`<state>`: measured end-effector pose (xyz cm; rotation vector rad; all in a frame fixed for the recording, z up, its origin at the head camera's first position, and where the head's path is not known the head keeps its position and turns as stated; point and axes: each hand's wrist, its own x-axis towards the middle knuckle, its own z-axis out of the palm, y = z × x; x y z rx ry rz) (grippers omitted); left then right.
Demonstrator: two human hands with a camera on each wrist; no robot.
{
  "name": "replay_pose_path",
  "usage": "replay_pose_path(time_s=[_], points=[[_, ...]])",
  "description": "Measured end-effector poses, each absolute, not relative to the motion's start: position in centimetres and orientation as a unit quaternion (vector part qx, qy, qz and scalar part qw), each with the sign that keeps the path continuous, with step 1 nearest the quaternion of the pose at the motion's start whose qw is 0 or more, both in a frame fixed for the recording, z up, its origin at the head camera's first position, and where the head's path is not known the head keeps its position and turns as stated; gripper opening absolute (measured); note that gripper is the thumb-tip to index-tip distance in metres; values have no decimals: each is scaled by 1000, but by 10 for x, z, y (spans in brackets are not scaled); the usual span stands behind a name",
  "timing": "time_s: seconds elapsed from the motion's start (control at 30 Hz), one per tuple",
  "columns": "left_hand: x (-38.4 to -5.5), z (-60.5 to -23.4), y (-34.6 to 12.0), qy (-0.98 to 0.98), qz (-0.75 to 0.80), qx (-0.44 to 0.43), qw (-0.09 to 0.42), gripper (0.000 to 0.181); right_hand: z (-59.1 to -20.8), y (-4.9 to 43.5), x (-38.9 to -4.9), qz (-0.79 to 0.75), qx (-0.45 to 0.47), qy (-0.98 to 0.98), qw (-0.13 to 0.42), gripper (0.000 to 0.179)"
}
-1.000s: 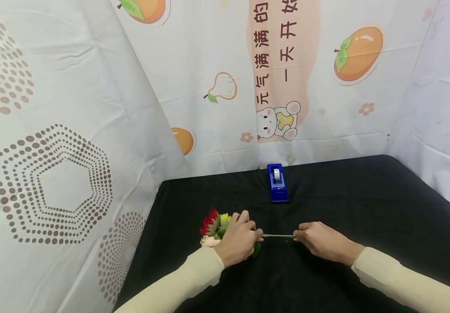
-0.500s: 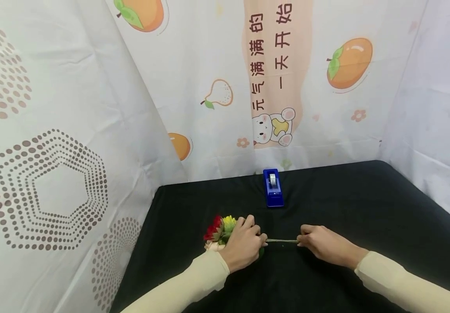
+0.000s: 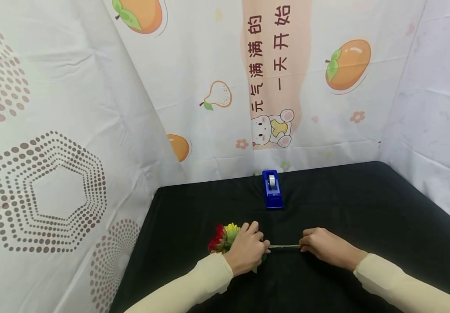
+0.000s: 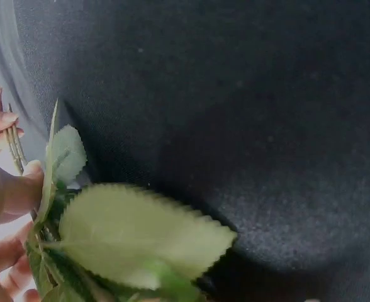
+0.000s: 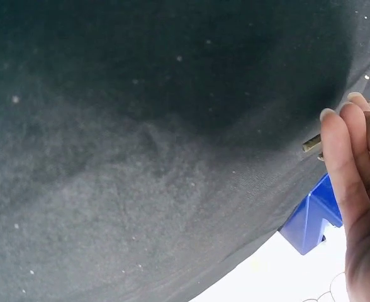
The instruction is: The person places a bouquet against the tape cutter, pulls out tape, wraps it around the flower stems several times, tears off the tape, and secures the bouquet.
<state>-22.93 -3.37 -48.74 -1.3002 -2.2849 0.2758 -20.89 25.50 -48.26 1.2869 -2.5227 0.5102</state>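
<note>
A small bunch of flowers (image 3: 230,231) with red and yellow heads lies sideways between my hands, heads to the left. My left hand (image 3: 247,248) grips the stems just below the blooms and hides part of them. In the left wrist view, broad green leaves (image 4: 134,236) with toothed edges spread beside that hand's thumb. The bare stems (image 3: 285,246) run right to my right hand (image 3: 324,244), which pinches them near their ends. Cut stem ends (image 5: 312,143) poke out past the right fingers in the right wrist view.
A blue tape dispenser (image 3: 273,193) with a roll of clear tape stands near the back edge of the black-covered table (image 3: 338,195). White printed curtains (image 3: 193,108) hang behind it and at both sides.
The head view has shifted slightly. Both hands keep hold of the stems, and the bunch has come a little lower and to the right in view, with the pale bloom now mostly hidden.
</note>
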Motion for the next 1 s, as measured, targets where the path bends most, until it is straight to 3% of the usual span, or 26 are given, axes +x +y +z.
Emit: replay_pose_path(time_s=[0.33, 0.8, 1.0], points=[[-227, -487, -30, -850, 124, -476, 189, 21, -490, 259, -210, 191, 431, -876, 102, 16], [-225, -479, -30, -838, 164, -492, 170, 24, -482, 248, -204, 214, 368, -903, 59, 5], [-224, -479, -33, -836, 150, -499, 172, 32, -477, 240, -201, 191, 320, -926, 57, 19]])
